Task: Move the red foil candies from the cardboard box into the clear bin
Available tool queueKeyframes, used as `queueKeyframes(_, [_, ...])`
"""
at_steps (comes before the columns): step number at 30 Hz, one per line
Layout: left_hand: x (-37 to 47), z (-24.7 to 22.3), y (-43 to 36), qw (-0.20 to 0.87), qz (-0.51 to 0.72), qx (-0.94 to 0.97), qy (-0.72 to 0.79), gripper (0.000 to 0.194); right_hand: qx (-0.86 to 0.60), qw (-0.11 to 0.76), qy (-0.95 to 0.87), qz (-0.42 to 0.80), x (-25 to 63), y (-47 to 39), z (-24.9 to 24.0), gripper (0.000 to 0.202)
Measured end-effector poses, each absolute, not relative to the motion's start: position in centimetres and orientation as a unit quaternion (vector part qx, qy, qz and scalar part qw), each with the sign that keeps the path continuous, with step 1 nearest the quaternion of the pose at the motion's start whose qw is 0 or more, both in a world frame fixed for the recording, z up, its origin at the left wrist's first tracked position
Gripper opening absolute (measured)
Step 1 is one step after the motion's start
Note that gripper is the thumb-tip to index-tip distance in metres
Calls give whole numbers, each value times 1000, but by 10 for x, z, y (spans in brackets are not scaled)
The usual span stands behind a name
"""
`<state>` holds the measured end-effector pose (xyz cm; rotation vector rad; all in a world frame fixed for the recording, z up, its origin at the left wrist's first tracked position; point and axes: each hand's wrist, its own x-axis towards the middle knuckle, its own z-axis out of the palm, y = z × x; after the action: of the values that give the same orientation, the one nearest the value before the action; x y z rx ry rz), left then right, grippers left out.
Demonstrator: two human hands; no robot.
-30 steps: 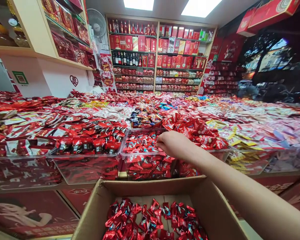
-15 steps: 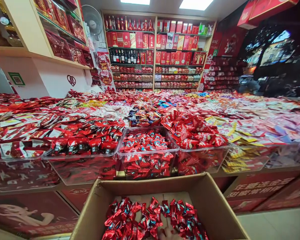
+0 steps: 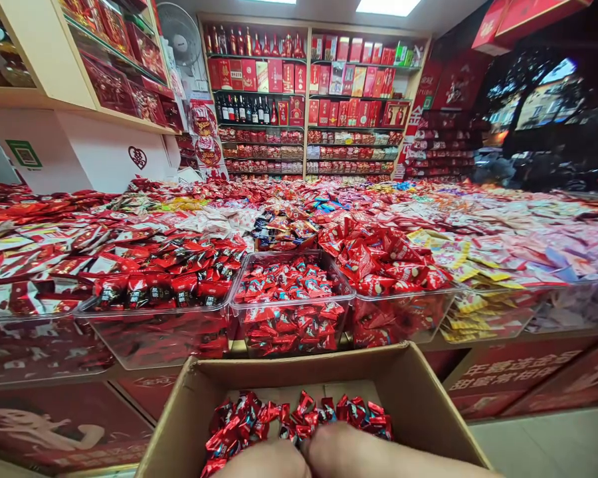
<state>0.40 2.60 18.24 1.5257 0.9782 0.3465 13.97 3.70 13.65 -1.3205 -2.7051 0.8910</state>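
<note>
Both hands have come into view low in the head view, where half a second earlier only some fingers showed: left hand (image 3: 266, 458) and right hand (image 3: 333, 441) sit side by side at six o'clock, over the red-wrapped sweets (image 3: 229, 428) in the cardboard box (image 3: 299, 367). Their fingers are hidden, so I cannot tell how far either is open or what it holds. The step in hand looks like handling the sweets inside the box. Any lift from here calls for raising the knuckles above the cardboard walls, which stand at nine, twelve and three o'clock. Room opens straight overhead; beyond the twelve o'clock wall, a clear bin (image 3: 292, 303) of similar sweets has a raised rim, with filled bins flanking it.
</note>
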Motion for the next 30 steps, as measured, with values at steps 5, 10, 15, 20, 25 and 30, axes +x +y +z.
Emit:
queueKeyframes(5, [-13,200,62,504,100,738,438,17,-426,225,-813,327,175,43,203,36])
queueKeyframes(10, [-10,224,68,604,201,653,410,23,-364,415,-613,565,187,39,219,36])
queueKeyframes(15, [2,228,66,635,348,554,410,27,-332,477,-528,619,177,41,210,44])
queueKeyframes(20, [9,222,61,584,423,556,413,22,-339,475,-534,612,169,36,206,46])
queueKeyframes(25, [11,222,58,584,483,500,419,25,-384,459,-536,596,168,35,209,25])
queueKeyframes(30, [11,225,56,672,456,400,424,24,-389,512,-710,288,180,38,214,9])
